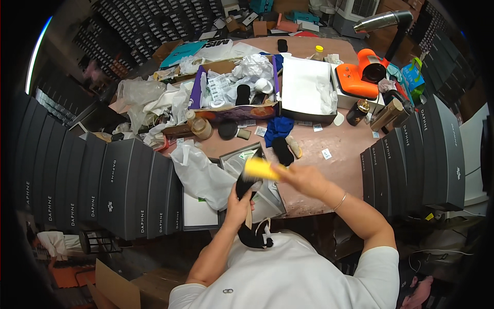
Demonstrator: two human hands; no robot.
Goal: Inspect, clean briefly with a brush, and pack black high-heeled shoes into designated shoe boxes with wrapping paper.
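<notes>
My left hand [238, 208] grips a black shoe [246, 186] with a pale strip along its lower part, held up over an open grey shoe box [279, 200] lined with paper. My right hand [303, 180] is closed round a yellow brush [262, 168], smeared by motion. Its head is against or just in front of the shoe; whether they touch I cannot tell. Close to my body is a second black shoe [250, 238] with a light strap. White tissue paper [201, 172] spills over the box's left side.
Stacked grey shoe boxes [126, 185] wall in the left, and more boxes [435, 149] the right. Farther back on the table [311, 193] are a purple-sided carton [198, 92] of crumpled paper, a white-lined box [307, 85], an orange machine [357, 80], bottles and a blue cloth [278, 131].
</notes>
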